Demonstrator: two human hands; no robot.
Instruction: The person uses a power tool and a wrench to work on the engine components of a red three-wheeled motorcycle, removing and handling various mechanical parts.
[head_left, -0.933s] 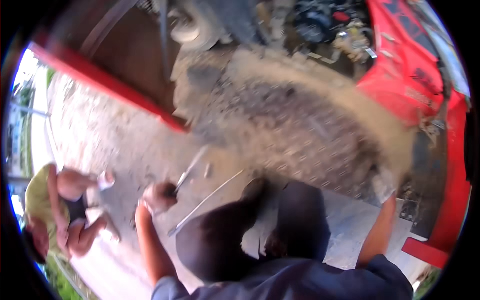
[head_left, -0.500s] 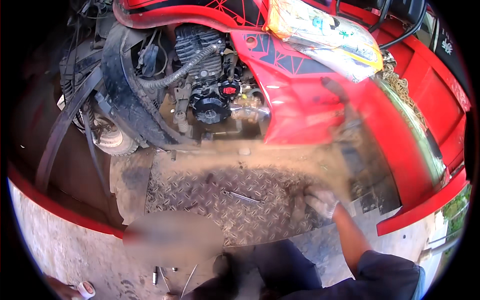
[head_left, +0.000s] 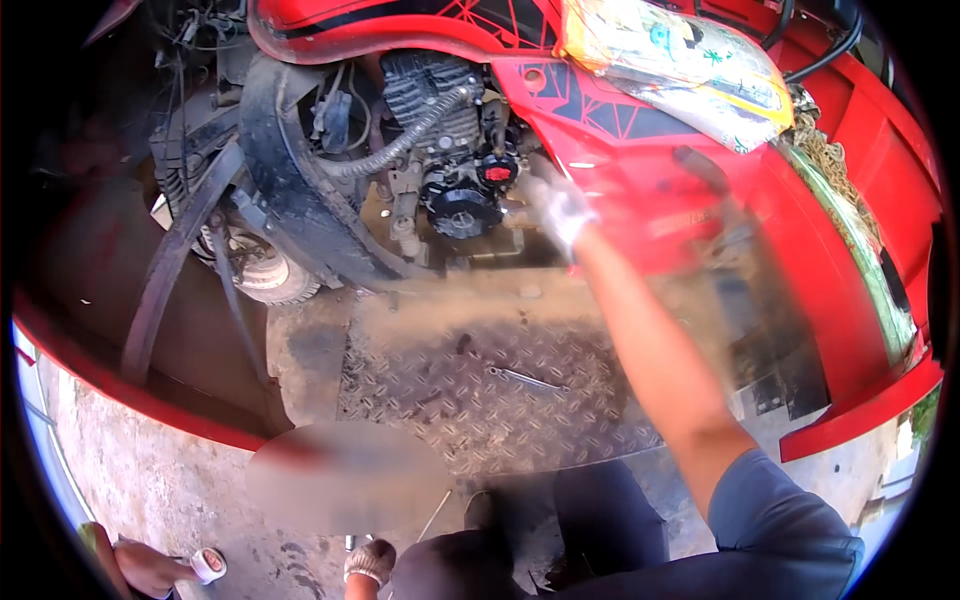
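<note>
My right hand (head_left: 562,212), in a whitish glove, reaches forward to the right side of the black engine (head_left: 425,100). Motion blur smears its fingers, and whether it holds anything does not show. Beside the hand is a round black engine cover (head_left: 463,208) with a red part (head_left: 498,172) above it. Low at the front, my left hand (head_left: 370,560) wears a dirty glove. Its fingers are hard to make out, next to a small metal piece (head_left: 350,543). A silver wrench (head_left: 530,379) lies on the treaded metal footplate (head_left: 470,425) between my hands.
Red body panels (head_left: 640,210) flank the engine, with a plastic package (head_left: 690,70) on top. A dark fender (head_left: 275,160) stands left. A red rail (head_left: 140,408) curves along the left edge. Another person's limb (head_left: 150,567) shows at lower left beside a whitish object (head_left: 208,566).
My right hand has risen from the footplate to the engine's right side. My left hand has come further into view at the lower edge. The whole view has shifted slightly.
</note>
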